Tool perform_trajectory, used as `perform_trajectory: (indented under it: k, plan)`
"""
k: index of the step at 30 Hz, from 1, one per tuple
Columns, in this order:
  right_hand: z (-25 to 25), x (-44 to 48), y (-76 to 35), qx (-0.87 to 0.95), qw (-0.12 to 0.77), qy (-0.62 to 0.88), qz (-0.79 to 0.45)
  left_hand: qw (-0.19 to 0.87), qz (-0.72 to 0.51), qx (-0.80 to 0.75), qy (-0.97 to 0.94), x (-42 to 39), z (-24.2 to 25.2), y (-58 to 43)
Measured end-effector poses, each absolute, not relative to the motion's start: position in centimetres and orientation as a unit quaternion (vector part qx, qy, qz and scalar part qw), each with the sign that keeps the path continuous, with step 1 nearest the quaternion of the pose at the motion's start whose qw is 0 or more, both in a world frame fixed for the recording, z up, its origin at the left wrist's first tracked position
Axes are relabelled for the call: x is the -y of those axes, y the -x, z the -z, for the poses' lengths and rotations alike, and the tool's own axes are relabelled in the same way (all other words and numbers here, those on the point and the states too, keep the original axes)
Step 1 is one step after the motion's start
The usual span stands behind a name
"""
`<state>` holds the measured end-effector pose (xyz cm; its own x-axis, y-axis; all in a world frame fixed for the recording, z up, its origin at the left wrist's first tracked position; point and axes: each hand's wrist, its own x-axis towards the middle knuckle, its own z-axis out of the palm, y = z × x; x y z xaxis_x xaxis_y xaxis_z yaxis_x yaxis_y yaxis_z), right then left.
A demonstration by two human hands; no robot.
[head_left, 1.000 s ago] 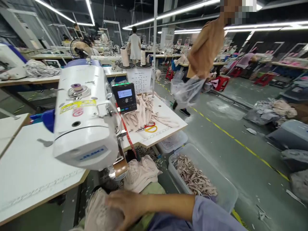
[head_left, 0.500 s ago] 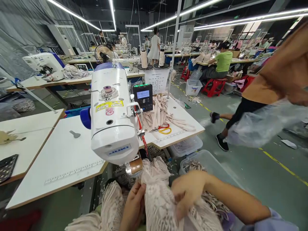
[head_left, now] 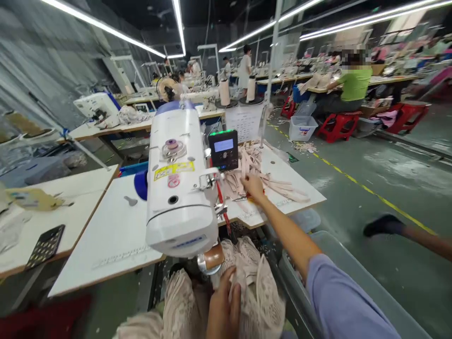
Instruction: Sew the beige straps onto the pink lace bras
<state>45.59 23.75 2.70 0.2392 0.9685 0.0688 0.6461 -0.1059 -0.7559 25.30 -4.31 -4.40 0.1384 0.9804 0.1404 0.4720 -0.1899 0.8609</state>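
Note:
My left hand (head_left: 224, 301) is at the bottom middle, its fingers closed on beige lace fabric (head_left: 270, 301). That fabric hangs below the end of a white sewing machine (head_left: 181, 188), and more of it lies bunched to the left. My right arm stretches forward across the tabletop. My right hand (head_left: 253, 186) is at a pile of pale fabric strips (head_left: 286, 188), fingers pinched together on a strip at the pile's near side. Scissors (head_left: 242, 198) lie just under the right hand, mostly covered by it. The hand hides part of the pile.
A control panel (head_left: 223, 149) and two thread cones (head_left: 251, 89) stand behind the machine. A clear plastic bin (head_left: 339, 249) is below the table's right side. A phone-like patterned object (head_left: 45, 246) lies on the left table. A passer-by's foot (head_left: 383, 226) shows at right.
My right hand has left the lace fabric and reached forward to the strips. My left hand stays on the lace. The passer-by has moved mostly out of view; my view has turned slightly.

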Motion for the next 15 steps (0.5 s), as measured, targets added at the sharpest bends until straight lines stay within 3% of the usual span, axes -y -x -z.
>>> perform_trajectory:
  k: [4,8,11,15]
  plan:
    - [-2.1,-19.9,-45.5,0.586,0.396,0.627,-0.326,0.126,-0.393,-0.425,-0.806,3.2,-0.5,-24.9]
    - [-2.3,-11.8,-43.6,0.566,0.439,0.479,-0.508,-0.019,-0.357,-0.491,-0.794,2.1,-3.7,-23.1]
    - [-3.2,-6.8,-41.7,0.534,0.405,0.422,-0.611,-0.002,-0.299,-0.570,-0.765,2.2,-3.9,-21.8]
    - [-3.9,-5.6,-39.6,0.539,0.399,0.422,-0.609,0.152,-0.302,-0.590,-0.733,2.5,-3.4,-20.5]
